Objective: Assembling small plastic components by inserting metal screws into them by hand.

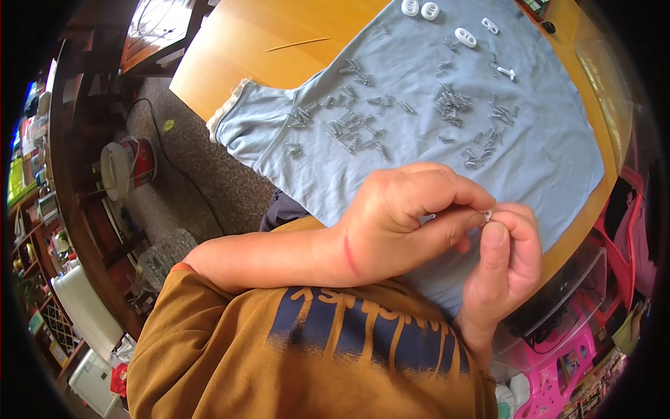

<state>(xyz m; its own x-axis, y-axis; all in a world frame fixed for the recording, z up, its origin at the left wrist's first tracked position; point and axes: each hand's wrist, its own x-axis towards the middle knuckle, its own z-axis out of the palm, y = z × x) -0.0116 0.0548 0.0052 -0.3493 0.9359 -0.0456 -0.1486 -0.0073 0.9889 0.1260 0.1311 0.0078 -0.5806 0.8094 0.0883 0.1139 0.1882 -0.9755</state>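
My left hand reaches across my body with thumb and forefinger pinched together. My right hand meets it, its thumb and forefinger closed too. Between both sets of fingertips is a small whitish piece, mostly covered, so its kind does not show. Beyond the hands, many small metal springs lie in loose heaps on a light blue garment. Near the far end are white oval plastic pieces with two holes, probably cord locks. A white plastic stem-shaped part lies close to them.
The garment covers much of a wooden table, where a thin stick lies at the far left. A bucket stands on the floor to the left. At the right are a clear plastic box and a pink plastic item.
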